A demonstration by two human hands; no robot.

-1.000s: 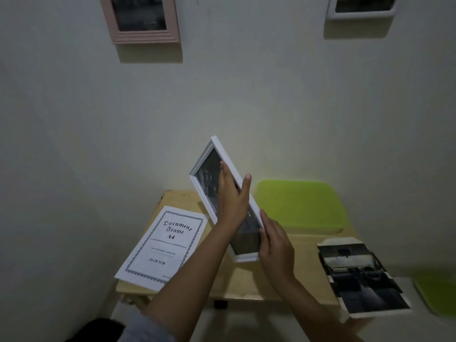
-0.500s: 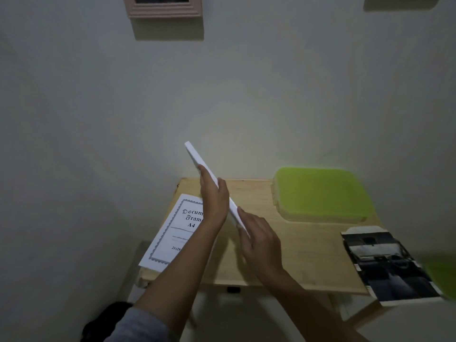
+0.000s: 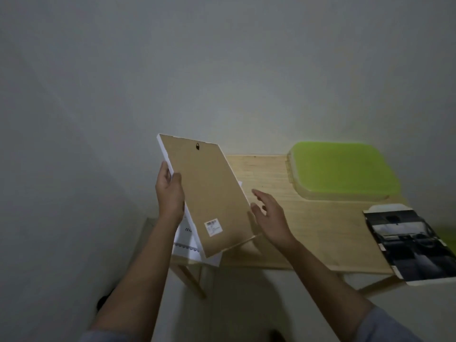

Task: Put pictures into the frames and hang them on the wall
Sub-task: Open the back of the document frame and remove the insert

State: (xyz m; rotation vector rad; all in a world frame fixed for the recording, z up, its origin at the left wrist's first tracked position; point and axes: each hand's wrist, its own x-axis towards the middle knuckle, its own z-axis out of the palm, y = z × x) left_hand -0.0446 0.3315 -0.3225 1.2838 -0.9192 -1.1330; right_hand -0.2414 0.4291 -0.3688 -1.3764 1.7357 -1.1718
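Now that the frame [image 3: 204, 193] is flipped, brown backing and hanger hole face the camera; left hand [image 3: 170, 193] clamps its left edge above the surface [image 3: 308, 218], right hand [image 3: 269, 215] released, fingers spread. Likely ready for hanging.

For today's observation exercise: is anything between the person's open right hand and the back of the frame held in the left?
Nothing visible. The right hand is open beside the frame, with only air between; the left hand grips the opposite edge.

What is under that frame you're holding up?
Under the frame, a white sheet lies on the table. Only its lower edge shows; the frame covers the rest.
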